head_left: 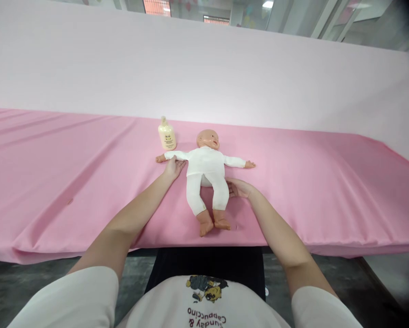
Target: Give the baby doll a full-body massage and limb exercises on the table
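Observation:
A baby doll (206, 171) in a white one-piece suit lies on its back on the pink cloth, arms spread wide, bare feet toward me. My left hand (173, 167) rests on the doll's sleeve near its shoulder on the left side, fingers laid flat. My right hand (237, 187) touches the doll's hip and thigh on the right side, fingers lightly curled against the white fabric. Whether either hand pinches the cloth is hard to tell. A small cream lotion bottle (167, 135) stands upright just behind the doll's outstretched arm on the left.
The table is covered by a pink cloth (54, 173) that hangs over the near edge. A pale pink backdrop (204, 64) rises behind it. Windows and ceiling lights show above. My white shirt and dark trousers fill the bottom.

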`<state>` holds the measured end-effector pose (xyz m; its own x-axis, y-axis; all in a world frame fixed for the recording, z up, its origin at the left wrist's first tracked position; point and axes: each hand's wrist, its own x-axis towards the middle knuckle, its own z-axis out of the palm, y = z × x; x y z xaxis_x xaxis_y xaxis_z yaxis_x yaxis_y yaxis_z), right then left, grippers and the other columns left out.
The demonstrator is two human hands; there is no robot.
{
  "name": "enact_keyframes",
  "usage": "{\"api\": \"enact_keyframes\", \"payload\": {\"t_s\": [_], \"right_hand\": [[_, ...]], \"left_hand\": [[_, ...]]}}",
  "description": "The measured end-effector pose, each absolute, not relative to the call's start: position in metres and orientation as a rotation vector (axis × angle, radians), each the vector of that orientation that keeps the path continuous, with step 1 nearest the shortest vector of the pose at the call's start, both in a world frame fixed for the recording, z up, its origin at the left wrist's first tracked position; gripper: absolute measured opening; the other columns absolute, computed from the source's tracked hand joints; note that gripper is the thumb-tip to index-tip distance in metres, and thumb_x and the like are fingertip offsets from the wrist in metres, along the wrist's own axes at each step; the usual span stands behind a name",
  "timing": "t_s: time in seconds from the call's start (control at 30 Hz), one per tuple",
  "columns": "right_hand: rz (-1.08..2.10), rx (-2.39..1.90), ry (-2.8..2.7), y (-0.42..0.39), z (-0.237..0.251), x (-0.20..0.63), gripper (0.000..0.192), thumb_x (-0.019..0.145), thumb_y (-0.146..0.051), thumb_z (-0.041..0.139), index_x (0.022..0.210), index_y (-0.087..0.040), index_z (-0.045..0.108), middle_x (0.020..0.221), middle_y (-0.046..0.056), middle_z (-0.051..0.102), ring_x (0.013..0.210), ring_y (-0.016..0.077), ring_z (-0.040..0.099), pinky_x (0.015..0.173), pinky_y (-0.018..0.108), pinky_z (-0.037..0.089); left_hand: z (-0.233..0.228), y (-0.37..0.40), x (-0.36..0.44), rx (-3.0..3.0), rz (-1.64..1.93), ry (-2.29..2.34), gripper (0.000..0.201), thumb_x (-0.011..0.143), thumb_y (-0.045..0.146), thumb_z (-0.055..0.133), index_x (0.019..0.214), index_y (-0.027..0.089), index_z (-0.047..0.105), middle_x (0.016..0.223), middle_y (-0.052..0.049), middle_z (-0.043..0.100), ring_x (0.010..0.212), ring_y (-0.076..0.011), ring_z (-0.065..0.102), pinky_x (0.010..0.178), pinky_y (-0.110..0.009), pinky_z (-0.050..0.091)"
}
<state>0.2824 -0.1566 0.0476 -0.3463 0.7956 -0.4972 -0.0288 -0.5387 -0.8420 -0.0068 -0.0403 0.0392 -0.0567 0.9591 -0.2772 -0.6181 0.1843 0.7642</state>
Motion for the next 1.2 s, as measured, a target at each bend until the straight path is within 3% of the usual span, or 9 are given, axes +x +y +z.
{"api": "enact_keyframes", "payload": {"t_s": [0.13, 0.27, 0.4, 0.57, 0.73, 0.87, 1.0, 1.2], "right_hand": [[1.724, -1.317, -0.840, -0.149, 0.046, 0.284, 0.031, 0.098, -0.035, 0.045, 0.091, -0.014, 0.067, 0.080, 0.008, 0.071, 0.073, 0.0175, 0.067, 0.072, 0.031, 0.057], [1.634, -1.153, -0.625, -0.143, 0.042, 0.286, 0.020, 0.093, -0.026, 0.049, 0.090, -0.016, 0.067, 0.087, 0.008, 0.074, 0.085, 0.0187, 0.071, 0.084, 0.032, 0.058], [1.621, -1.052, -0.543, -0.142, 0.037, 0.283, 0.015, 0.088, -0.022, 0.054, 0.090, -0.017, 0.067, 0.092, 0.007, 0.075, 0.088, 0.0183, 0.071, 0.087, 0.032, 0.058], [1.587, -0.986, -0.480, -0.141, 0.035, 0.281, 0.015, 0.084, -0.018, 0.054, 0.091, -0.017, 0.067, 0.093, 0.008, 0.075, 0.090, 0.0186, 0.072, 0.090, 0.032, 0.058], [1.504, -0.911, -0.301, -0.135, 0.031, 0.288, 0.016, 0.085, -0.017, 0.050, 0.096, -0.016, 0.062, 0.098, 0.011, 0.073, 0.097, 0.0191, 0.071, 0.092, 0.034, 0.059], [1.487, -0.926, -0.199, -0.119, 0.033, 0.295, 0.016, 0.087, -0.021, 0.049, 0.099, -0.016, 0.059, 0.096, 0.011, 0.071, 0.096, 0.0187, 0.071, 0.087, 0.033, 0.061], [1.461, -1.018, -0.204, -0.096, 0.038, 0.302, 0.016, 0.087, -0.024, 0.050, 0.100, -0.017, 0.057, 0.095, 0.011, 0.069, 0.093, 0.0170, 0.070, 0.083, 0.030, 0.062], [1.405, -1.079, -0.301, -0.065, 0.037, 0.307, 0.010, 0.086, -0.029, 0.054, 0.091, -0.021, 0.057, 0.087, 0.005, 0.068, 0.086, 0.0152, 0.071, 0.082, 0.029, 0.061]], "left_hand": [[0.042, -0.070, -0.004, 0.438, 1.182, 0.930, 0.027, 0.097, 0.022, 0.044, 0.109, 0.008, 0.063, 0.086, -0.013, 0.071, 0.079, -0.0191, 0.070, 0.077, -0.028, 0.057], [0.050, -0.114, -0.004, 0.466, 0.967, 0.945, 0.028, 0.097, 0.023, 0.041, 0.094, 0.010, 0.066, 0.079, -0.011, 0.071, 0.070, -0.0207, 0.068, 0.071, -0.034, 0.058], [0.065, -0.162, 0.003, 0.562, 0.684, 0.644, 0.042, 0.098, 0.036, 0.043, 0.118, 0.007, 0.065, 0.116, -0.018, 0.070, 0.106, -0.0308, 0.067, 0.089, -0.042, 0.055], [0.061, -0.196, 0.012, 0.608, 0.319, 0.564, 0.063, 0.090, 0.064, 0.045, 0.127, 0.017, 0.062, 0.129, -0.017, 0.064, 0.120, -0.0346, 0.060, 0.097, -0.048, 0.049], [0.046, -0.213, 0.008, 0.724, 0.124, 0.277, 0.054, 0.088, 0.047, 0.060, 0.129, 0.013, 0.059, 0.133, -0.018, 0.062, 0.120, -0.0341, 0.059, 0.102, -0.050, 0.043], [0.050, -0.237, 0.011, 0.663, 0.039, 0.179, 0.051, 0.085, 0.041, 0.066, 0.132, 0.023, 0.056, 0.140, -0.012, 0.056, 0.121, -0.0331, 0.059, 0.098, -0.056, 0.046], [0.056, -0.252, 0.021, 0.609, 0.012, 0.216, 0.037, 0.084, 0.044, 0.063, 0.110, 0.018, 0.065, 0.110, -0.010, 0.068, 0.113, -0.0317, 0.063, 0.090, -0.055, 0.052], [0.054, -0.241, 0.020, 0.875, 0.041, 0.376, 0.008, 0.069, 0.026, 0.069, 0.067, 0.022, 0.063, 0.066, -0.004, 0.063, 0.070, -0.0208, 0.066, 0.080, -0.040, 0.057]]}}
